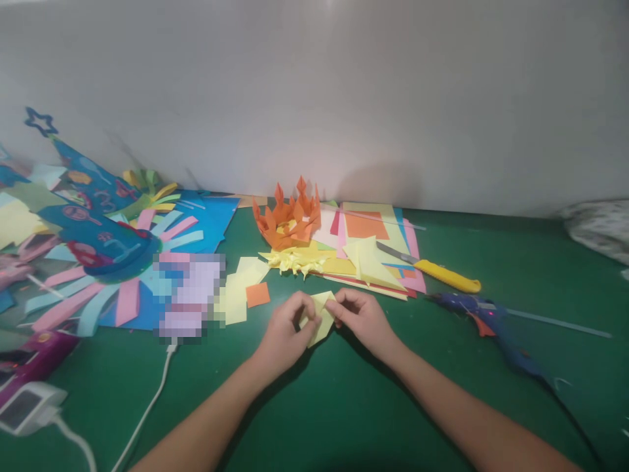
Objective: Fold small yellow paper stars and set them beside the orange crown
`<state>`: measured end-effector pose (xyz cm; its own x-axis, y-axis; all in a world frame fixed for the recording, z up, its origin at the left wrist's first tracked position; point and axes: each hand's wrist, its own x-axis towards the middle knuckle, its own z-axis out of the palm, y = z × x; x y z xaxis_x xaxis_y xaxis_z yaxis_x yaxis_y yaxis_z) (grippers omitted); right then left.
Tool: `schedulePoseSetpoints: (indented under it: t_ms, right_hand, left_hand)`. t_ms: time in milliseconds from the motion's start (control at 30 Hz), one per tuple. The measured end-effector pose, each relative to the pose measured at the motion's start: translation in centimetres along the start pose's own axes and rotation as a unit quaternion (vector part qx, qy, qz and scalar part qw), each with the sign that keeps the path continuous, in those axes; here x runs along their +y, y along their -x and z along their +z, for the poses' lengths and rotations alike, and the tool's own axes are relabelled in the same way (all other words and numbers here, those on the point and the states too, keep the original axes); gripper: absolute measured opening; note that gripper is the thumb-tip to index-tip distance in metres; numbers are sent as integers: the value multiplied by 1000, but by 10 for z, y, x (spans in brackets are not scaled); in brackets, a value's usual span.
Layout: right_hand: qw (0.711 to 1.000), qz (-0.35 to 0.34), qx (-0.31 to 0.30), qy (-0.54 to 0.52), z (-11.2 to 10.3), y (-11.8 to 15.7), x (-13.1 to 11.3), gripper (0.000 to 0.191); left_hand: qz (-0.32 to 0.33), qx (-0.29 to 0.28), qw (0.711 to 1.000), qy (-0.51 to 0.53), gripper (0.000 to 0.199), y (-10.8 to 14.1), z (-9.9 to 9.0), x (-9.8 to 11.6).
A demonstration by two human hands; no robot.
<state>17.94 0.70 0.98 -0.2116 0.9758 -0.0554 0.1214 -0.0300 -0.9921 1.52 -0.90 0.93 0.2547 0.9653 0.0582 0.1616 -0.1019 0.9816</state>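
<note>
A small pale yellow paper [322,330], partly folded, is held between both hands above the green table [314,406]. My left hand [289,331] pinches its left side between thumb and fingers. At the paper's upper right edge, my right hand [362,318] grips it the same way. Just beyond the hands lies a strip of folded yellow paper pieces [297,261]. An orange folded-paper crown [287,223] stands behind that strip. Left of my left hand are a small orange square [258,295] and pale yellow sheets [236,301].
A yellow-handled knife [447,274] rests by stacked coloured papers [366,226]. Right of it lies a blue glue gun [491,321] with a cord. Decorated blue cone hats [105,236], a blurred-out purple object [191,295] and white cables [160,393] occupy the left. A wall stands behind.
</note>
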Motion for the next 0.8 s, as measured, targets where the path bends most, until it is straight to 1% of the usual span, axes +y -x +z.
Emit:
schedulePoseSetpoints:
  t_ms: [33,100,200,333,400,533,700,800]
  right_hand:
    - [1000,-3,4,4,0,0,0,37]
    - [1000,-8,9,14,0,0,0,37]
    - [1000,-8,16,16,0,0,0,34]
    - [999,-2,34,-14,-1,1,0,30]
    - [999,1,38,-36,0,2,1,30]
    - [995,11,49,-88,0,1,1,28]
    - [977,18,113,-181,-6,-4,1,26]
    - [981,22,92,-171,-9,-6,1,27]
  left_hand:
    - [20,-4,999,-39,9,0,-1,2]
    - [38,-10,996,-80,11,-1,-2,4]
    - [23,-2,996,-84,18,-1,-3,6]
    - [-10,-9,995,-99,19,0,-3,5]
    - [-29,-24,995,-92,18,0,-5,5]
    - [-56,-53,997,-32,19,-1,-7,8]
    - [-66,-66,996,-8,19,0,-6,5]
    - [-76,-59,995,14,20,-1,-5,2]
